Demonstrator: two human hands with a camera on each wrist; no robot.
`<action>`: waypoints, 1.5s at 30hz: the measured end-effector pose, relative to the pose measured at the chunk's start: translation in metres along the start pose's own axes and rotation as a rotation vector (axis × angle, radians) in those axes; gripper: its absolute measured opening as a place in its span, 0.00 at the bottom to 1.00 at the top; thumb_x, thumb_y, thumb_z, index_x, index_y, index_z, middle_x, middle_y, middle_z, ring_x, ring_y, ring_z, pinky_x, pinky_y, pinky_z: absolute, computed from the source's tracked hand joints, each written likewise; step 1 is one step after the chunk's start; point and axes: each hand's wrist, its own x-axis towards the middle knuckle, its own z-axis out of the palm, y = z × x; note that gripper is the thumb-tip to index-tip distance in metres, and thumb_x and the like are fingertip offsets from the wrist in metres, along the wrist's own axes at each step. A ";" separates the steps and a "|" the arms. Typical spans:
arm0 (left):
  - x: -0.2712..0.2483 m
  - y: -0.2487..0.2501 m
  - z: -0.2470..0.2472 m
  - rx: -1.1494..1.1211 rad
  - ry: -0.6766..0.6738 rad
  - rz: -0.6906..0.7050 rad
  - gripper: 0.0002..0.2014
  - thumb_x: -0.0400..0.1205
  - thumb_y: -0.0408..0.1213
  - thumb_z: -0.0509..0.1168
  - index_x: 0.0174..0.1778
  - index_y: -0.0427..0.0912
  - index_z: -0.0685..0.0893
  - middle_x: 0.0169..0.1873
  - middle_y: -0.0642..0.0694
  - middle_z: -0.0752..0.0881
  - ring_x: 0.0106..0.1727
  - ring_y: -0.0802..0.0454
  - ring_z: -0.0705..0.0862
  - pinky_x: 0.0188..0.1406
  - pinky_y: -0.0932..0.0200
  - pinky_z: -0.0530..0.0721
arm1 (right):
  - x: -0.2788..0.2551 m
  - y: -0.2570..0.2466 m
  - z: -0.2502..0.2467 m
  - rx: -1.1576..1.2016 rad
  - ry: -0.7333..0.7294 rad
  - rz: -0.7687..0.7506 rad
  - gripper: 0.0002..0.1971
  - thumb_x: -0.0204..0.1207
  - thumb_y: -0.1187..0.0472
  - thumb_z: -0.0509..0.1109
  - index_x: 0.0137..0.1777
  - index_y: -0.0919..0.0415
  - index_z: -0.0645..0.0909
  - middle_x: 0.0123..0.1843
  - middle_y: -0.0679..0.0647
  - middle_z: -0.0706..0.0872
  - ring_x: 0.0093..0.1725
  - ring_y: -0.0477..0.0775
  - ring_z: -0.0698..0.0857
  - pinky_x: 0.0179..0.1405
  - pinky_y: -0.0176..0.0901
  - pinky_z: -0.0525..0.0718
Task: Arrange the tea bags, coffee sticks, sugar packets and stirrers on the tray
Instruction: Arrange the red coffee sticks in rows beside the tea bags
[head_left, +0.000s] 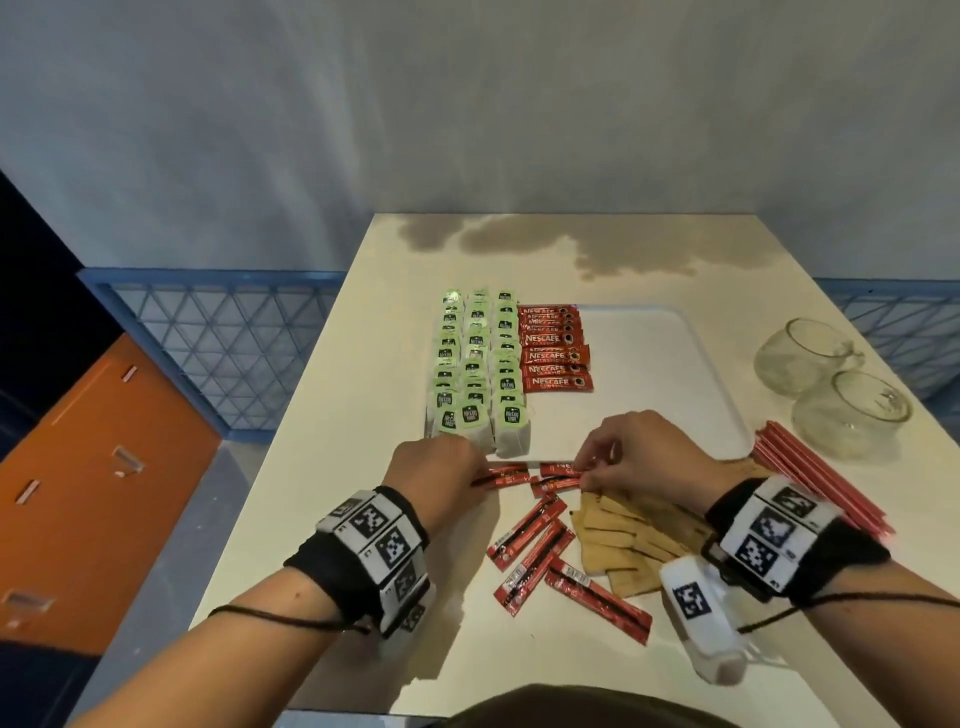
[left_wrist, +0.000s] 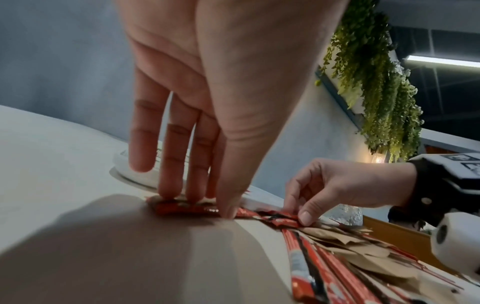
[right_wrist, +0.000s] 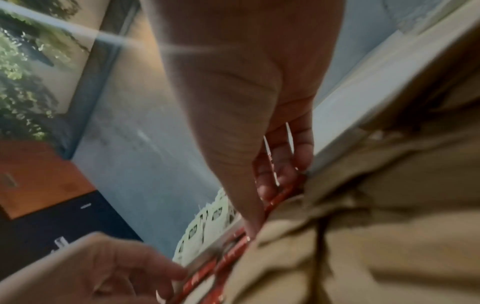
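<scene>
Green tea bags (head_left: 475, 364) stand in three rows on the left of the white tray (head_left: 675, 364), with a column of red coffee sticks (head_left: 553, 348) beside them. Several loose coffee sticks (head_left: 535, 545) and brown sugar packets (head_left: 623, 535) lie on the table in front of the tray. Red stirrers (head_left: 815, 478) lie to the right. My left hand (head_left: 475, 467) pinches one coffee stick (left_wrist: 182, 207) between thumb and fingers at the tray's front edge. My right hand (head_left: 589, 467) pinches another coffee stick (head_left: 558, 469) just to the right, above the sugar packets.
Two clear glass cups (head_left: 831, 384) stand at the table's right edge, behind the stirrers. A dark stain (head_left: 597, 249) marks the far side of the cream table. Blue lattice railing (head_left: 223, 343) runs on the left.
</scene>
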 end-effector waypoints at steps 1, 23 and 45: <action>0.000 0.002 0.002 0.007 -0.007 -0.010 0.13 0.84 0.53 0.63 0.58 0.53 0.86 0.50 0.51 0.87 0.51 0.48 0.86 0.43 0.58 0.79 | -0.002 -0.001 0.003 -0.040 0.004 0.000 0.06 0.67 0.48 0.82 0.43 0.41 0.90 0.39 0.40 0.86 0.41 0.40 0.82 0.40 0.37 0.79; 0.005 -0.005 0.006 -0.831 -0.203 -0.178 0.07 0.85 0.29 0.55 0.47 0.44 0.74 0.46 0.40 0.87 0.34 0.52 0.82 0.32 0.58 0.81 | -0.008 -0.018 0.004 -0.053 0.018 -0.054 0.09 0.77 0.50 0.73 0.54 0.48 0.91 0.36 0.35 0.80 0.39 0.38 0.79 0.34 0.30 0.69; 0.054 0.001 -0.022 -1.258 0.224 -0.202 0.21 0.76 0.36 0.77 0.63 0.46 0.79 0.41 0.51 0.86 0.30 0.63 0.81 0.33 0.64 0.79 | 0.044 -0.032 -0.021 0.446 0.119 -0.128 0.08 0.71 0.52 0.80 0.46 0.54 0.90 0.41 0.50 0.90 0.39 0.46 0.88 0.42 0.41 0.87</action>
